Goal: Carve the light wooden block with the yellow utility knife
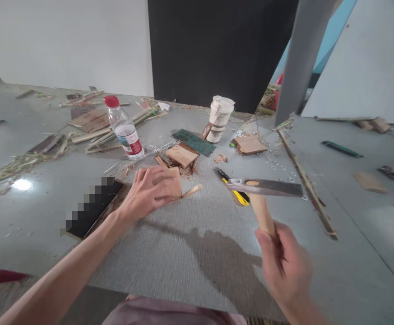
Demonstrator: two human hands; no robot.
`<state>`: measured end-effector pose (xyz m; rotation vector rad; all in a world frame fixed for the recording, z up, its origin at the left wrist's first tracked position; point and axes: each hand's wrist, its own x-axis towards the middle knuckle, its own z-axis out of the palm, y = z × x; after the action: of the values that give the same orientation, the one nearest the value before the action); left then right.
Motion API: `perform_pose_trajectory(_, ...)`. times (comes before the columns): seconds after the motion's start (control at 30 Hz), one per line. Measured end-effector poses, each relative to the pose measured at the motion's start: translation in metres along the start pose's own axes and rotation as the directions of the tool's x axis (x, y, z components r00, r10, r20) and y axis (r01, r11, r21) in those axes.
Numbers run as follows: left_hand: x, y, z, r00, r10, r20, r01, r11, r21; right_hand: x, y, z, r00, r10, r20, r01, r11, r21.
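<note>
My right hand (286, 262) is closed round the wooden handle of a hammer (274, 187), its metal head raised above the table. My left hand (149, 187) grips a small wooden block (173, 180) against the tabletop, with fingers over it. By the block's right side is a thin wooden peg (192, 190); I cannot tell whether it is joined to the block. Partly behind the hammer lies a yellow and black utility knife (240, 197). Just beyond my left hand, another light wooden block (182, 155) sits among brown shavings.
A red-capped water bottle (125, 128) and a white cup (220, 119) stand farther back. Green sandpaper (194, 142) lies near the cup. A black, partly blurred-out slab (97, 214) is left of my arm. A long wooden strip (307, 185) and several washers lie at right.
</note>
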<state>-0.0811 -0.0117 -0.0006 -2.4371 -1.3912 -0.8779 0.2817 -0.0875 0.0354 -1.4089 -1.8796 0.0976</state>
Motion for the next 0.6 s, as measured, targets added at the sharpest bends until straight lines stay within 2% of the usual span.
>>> perform_pose_trajectory(0.17,0.000,0.000,0.000,1.000,0.001,-0.003,-0.001,1.000,0.013,0.010,-0.003,-0.002,0.981,-0.059,0.185,0.051,0.997,0.051)
perform_pose_trajectory(0.33,-0.001,-0.001,0.001,1.000,0.019,0.000,-0.019,1.000,0.003,0.015,-0.003,-0.005,0.997,-0.041,0.069,0.042,0.999,-0.007)
perform_pose_trajectory(0.47,0.000,-0.001,0.001,1.000,0.015,-0.026,-0.015,1.000,-0.004,0.016,-0.005,-0.003,0.972,-0.140,0.188,0.138,0.990,0.026)
perform_pose_trajectory(0.5,0.000,-0.001,0.001,0.999,0.013,-0.030,-0.013,1.000,-0.010,0.016,-0.005,-0.002,0.976,-0.134,0.169,0.132,0.991,0.022)
perform_pose_trajectory(0.6,0.000,0.000,0.001,1.000,0.002,-0.018,-0.002,1.000,-0.023,0.015,-0.004,-0.002,0.995,-0.095,0.018,0.095,0.995,0.006)
